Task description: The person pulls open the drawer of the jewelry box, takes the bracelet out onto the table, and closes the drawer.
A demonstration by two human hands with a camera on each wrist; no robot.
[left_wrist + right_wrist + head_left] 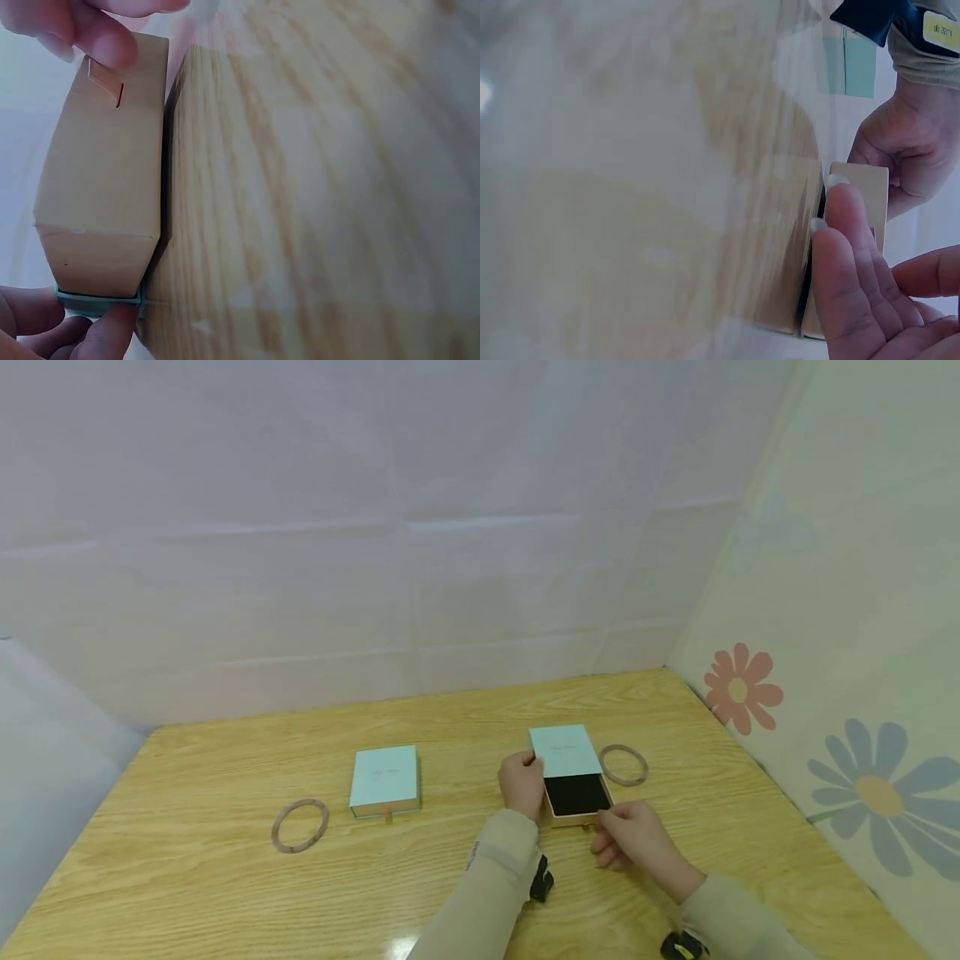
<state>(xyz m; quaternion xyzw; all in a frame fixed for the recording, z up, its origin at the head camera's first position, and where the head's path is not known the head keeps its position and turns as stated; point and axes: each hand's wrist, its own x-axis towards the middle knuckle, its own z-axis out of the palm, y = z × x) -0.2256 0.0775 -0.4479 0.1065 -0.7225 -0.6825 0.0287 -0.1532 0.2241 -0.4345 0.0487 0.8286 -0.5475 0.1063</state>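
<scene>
A jewellery box with a light blue sleeve [566,752] lies on the right half of the table. Its drawer [577,820] is pulled out toward me, showing a black lining [576,795]. My left hand [522,785] grips the left side of the sleeve, its fingertips at the blue edge in the left wrist view. At the drawer's front right corner is my right hand [633,839], fingers fairly straight and thumb apart in the right wrist view. One of its fingertips overlaps the small ribbon pull tab [105,81] in the left wrist view.
A pinkish bangle [624,765] lies just right of this box. To the left, a second blue box [385,777] sits shut, with another bangle [300,826] beside it. The wooden table [225,760] meets a pale sheet behind and a flowered one at right.
</scene>
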